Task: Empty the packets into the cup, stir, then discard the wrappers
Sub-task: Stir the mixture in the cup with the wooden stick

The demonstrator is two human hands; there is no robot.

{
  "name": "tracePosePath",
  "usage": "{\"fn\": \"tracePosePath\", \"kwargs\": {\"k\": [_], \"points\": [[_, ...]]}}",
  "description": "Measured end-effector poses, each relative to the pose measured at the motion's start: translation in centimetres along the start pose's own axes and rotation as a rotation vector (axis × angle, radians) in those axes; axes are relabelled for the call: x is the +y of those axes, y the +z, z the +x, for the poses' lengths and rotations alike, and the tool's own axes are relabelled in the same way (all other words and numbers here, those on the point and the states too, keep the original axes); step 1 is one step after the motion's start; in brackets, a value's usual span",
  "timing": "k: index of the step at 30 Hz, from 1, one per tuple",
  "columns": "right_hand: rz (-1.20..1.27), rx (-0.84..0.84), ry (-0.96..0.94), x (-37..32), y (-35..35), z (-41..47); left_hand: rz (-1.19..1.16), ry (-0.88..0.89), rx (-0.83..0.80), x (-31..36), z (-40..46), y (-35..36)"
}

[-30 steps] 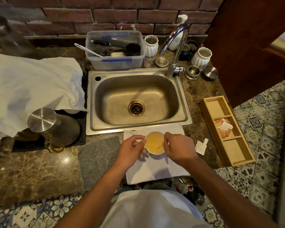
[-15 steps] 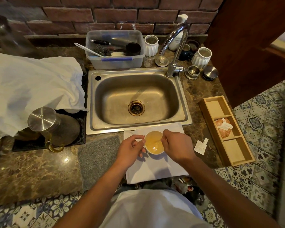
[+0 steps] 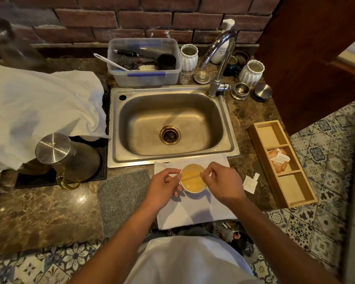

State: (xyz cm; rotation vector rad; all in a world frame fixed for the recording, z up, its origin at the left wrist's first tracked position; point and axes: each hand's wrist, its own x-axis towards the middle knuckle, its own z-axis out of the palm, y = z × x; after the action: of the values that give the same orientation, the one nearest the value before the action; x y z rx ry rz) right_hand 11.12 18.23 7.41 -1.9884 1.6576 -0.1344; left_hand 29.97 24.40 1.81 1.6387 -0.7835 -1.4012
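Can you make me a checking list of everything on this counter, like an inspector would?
Surface: brown marble counter around a steel sink; the basin holds nothing.
Job's things: white cup of yellow liquid on a white napkin; thin stirring stick across it; torn white wrappers beside the wooden tray, orange packets in its middle slot.
Clutter: grey mat, steel-lidded carafe, white cloth, plastic tub of scrubbers.
Hands: left hand grips the cup's rim; right hand pinches the stick.
Cables: nothing seen.
Surroundings: brick wall, tap, patterned floor tiles.
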Motion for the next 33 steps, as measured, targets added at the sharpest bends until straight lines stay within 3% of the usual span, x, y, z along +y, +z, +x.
{"fn": "tracePosePath", "kwargs": {"k": [9,12,15,19,22,25,33], "points": [[0.589,0.147,0.297,3.9,-2.2,-4.1,0.023,0.019,-0.001,-0.3,0.3,-0.1],[0.689,0.173,0.424,5.3,-1.7,-5.6,0.024,0.004,-0.003,-0.5,0.5,-0.1],[0.614,0.192,0.447,6.2,-1.1,-6.1,0.034,0.001,0.002,-0.4,0.6,-0.1],[0.415,-0.016,0.254,7.6,-0.9,-6.2,0.023,0.002,0.02,0.1,0.0,0.2],[0.478,-0.279,0.139,8.5,-1.8,-5.8,0.013,0.003,0.05,0.0,-0.1,0.4],[0.616,-0.438,0.164,9.4,-3.3,-5.7,0.004,0.004,0.094,0.1,-0.3,1.0],[0.938,-0.246,0.403,14.2,-1.7,-4.8,0.075,0.013,0.181,0.6,-1.1,2.0]]}}
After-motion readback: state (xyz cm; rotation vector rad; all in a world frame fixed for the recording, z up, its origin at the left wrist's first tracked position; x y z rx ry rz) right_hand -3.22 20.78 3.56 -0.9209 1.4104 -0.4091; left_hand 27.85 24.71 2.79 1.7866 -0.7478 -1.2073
